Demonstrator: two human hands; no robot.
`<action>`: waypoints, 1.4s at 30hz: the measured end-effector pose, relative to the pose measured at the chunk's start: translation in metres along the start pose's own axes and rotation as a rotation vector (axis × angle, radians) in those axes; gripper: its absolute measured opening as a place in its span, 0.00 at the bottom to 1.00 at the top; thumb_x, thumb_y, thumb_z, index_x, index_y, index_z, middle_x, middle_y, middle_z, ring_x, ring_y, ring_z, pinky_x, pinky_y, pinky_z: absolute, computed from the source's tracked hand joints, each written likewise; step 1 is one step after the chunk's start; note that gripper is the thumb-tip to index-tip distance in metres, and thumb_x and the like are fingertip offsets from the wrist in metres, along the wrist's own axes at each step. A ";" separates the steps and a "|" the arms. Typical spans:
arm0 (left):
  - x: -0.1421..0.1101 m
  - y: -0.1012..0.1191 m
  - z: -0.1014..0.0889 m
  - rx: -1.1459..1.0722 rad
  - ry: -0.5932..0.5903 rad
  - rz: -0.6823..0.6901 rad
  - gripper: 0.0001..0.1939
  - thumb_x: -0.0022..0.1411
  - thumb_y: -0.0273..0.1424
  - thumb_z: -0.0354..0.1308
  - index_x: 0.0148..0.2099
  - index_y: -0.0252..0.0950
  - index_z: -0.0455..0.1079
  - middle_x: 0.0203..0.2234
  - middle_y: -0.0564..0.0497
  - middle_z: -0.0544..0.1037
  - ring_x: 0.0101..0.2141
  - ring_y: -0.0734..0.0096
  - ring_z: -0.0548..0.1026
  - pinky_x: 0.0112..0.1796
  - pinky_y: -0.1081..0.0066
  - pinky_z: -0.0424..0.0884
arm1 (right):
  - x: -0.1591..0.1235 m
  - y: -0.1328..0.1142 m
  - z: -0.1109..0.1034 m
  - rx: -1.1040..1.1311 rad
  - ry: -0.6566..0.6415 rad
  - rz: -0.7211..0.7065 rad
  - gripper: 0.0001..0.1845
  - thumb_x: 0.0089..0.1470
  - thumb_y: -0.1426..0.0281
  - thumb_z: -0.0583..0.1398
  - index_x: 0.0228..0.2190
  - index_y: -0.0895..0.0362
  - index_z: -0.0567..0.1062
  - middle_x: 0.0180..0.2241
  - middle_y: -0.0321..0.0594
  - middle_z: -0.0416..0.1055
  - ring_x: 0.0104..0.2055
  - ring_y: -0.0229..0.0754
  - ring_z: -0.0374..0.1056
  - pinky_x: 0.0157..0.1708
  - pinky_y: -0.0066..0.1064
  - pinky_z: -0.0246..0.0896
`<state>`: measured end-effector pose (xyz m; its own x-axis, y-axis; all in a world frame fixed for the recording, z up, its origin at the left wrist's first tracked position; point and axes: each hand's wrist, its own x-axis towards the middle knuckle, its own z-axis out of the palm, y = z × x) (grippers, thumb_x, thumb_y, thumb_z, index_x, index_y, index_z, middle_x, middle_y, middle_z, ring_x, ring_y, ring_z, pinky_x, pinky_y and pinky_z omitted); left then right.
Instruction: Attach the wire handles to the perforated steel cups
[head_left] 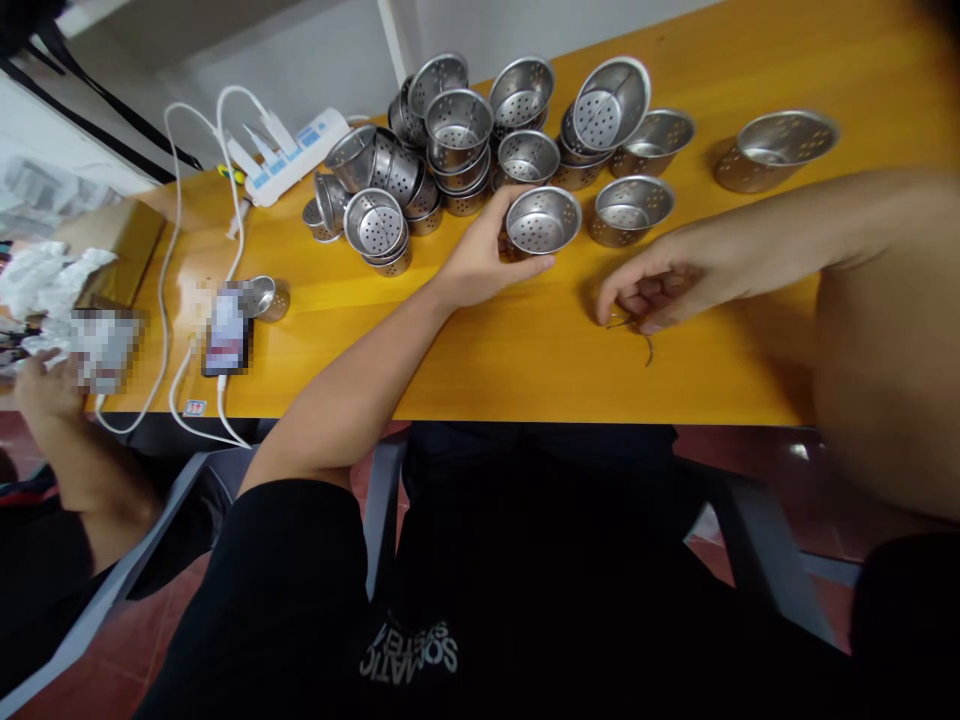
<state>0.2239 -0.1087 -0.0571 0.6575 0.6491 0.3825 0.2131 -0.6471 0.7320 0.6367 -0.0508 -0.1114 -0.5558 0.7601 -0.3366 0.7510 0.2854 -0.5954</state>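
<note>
My left hand (480, 258) is closed around the side of a perforated steel cup (545, 222), thumb near the front and fingers behind. The cup stands mouth up, tilted a little toward me. To the right, low over the table, my right hand (667, 285) is bent down, its fingertips pinching a thin, dark, curved wire (649, 348). One similar cup (630, 212) stands just beyond my right hand, and another cup (776, 152) sits apart at the far right. Behind my left hand, several more cups (459, 130) are piled and stacked, some lying on their sides.
On the left of the yellow table (525, 375) are a phone (226, 330), a small tipped cup (268, 298), white cables and a power strip (296, 160). A co-worker's hand (49, 385) is at the far left, by a cardboard box (124, 245) and plastic wrapping.
</note>
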 end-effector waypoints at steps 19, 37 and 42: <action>0.002 -0.003 0.000 0.018 0.051 0.021 0.47 0.61 0.62 0.58 0.67 0.37 0.48 0.60 0.43 0.66 0.62 0.59 0.72 0.63 0.54 0.71 | -0.007 -0.172 0.037 -0.006 -0.007 -0.350 0.12 0.60 0.59 0.68 0.43 0.51 0.80 0.35 0.37 0.75 0.31 0.38 0.67 0.33 0.34 0.61; 0.005 -0.005 -0.009 0.237 0.146 0.033 0.48 0.57 0.60 0.65 0.69 0.44 0.53 0.59 0.45 0.65 0.63 0.54 0.67 0.68 0.50 0.62 | -0.046 -0.217 0.004 0.390 0.204 -0.394 0.15 0.63 0.57 0.66 0.38 0.57 0.74 0.38 0.43 0.77 0.30 0.35 0.70 0.32 0.32 0.68; 0.004 0.003 -0.010 0.207 0.178 0.018 0.46 0.59 0.59 0.63 0.68 0.40 0.53 0.57 0.44 0.67 0.60 0.57 0.71 0.64 0.52 0.67 | -0.044 -0.225 0.005 0.626 0.308 -0.365 0.15 0.63 0.58 0.66 0.39 0.56 0.71 0.37 0.46 0.79 0.34 0.43 0.76 0.36 0.40 0.72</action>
<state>0.2199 -0.1043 -0.0479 0.5287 0.6852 0.5010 0.3580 -0.7151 0.6004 0.4906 -0.1514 0.0335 -0.5361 0.8353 0.1220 0.1489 0.2358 -0.9603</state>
